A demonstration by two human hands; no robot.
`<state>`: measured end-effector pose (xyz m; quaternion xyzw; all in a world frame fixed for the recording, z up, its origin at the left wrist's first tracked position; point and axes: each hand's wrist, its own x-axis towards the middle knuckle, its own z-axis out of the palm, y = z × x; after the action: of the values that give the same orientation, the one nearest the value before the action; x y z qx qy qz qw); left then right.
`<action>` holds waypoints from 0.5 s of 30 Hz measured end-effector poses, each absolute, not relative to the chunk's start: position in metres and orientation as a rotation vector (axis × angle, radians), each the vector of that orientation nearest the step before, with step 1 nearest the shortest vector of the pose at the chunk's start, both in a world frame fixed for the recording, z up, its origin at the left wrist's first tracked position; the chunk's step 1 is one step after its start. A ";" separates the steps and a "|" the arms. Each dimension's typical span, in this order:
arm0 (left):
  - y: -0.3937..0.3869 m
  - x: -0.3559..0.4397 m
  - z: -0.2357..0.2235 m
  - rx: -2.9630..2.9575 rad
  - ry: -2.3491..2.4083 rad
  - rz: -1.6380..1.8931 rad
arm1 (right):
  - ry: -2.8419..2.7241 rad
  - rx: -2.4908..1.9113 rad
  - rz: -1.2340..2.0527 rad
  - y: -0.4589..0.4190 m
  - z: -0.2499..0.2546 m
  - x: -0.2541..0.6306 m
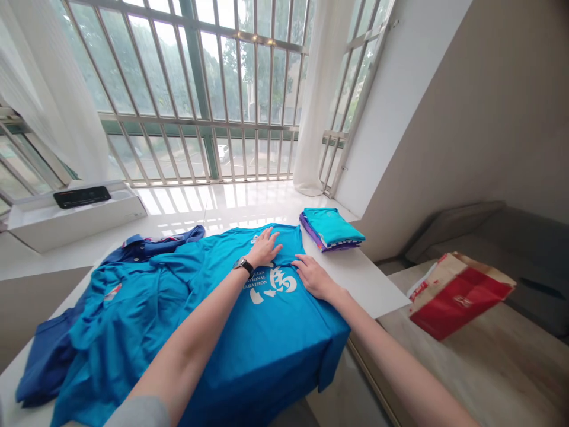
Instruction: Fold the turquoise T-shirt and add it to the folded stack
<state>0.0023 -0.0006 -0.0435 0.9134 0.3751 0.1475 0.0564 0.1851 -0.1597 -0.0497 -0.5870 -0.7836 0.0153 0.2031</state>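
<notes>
The left hand's (264, 248) fingers are spread, flat and loose, on the shirt (275, 332); the right hand's (316, 279) rest on it too, slightly bent and released. Smooth and blue with white print, the shirt lies on a glossy white ledge (377, 286), draping over its front edge. Left of the shirt are rumpled clothes (133, 308) and, farther back, an oblong white box (89, 224) bearing a black phone (82, 197); right of it, a folded stack (331, 226) and, farther out, a creased paper bag (460, 296), contents hidden.

Room above blue shirt (267, 326), folded stack (334, 226) rightward
</notes>
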 end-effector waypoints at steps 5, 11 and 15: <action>-0.023 -0.052 -0.045 2.646 1.447 0.331 | -2.117 -1.703 0.028 -0.133 -0.048 0.175; -0.040 -0.074 -0.052 2.583 1.555 0.281 | -2.020 -2.002 0.172 -0.084 -0.054 0.151; -0.032 -0.068 -0.055 2.580 1.582 0.294 | -2.052 -2.140 0.197 -0.068 -0.061 0.149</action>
<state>-0.0682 -0.0320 -0.0546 0.8475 0.5195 0.0965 0.0506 0.1494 -0.0679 -0.0608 -0.7175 -0.6882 0.0659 0.0850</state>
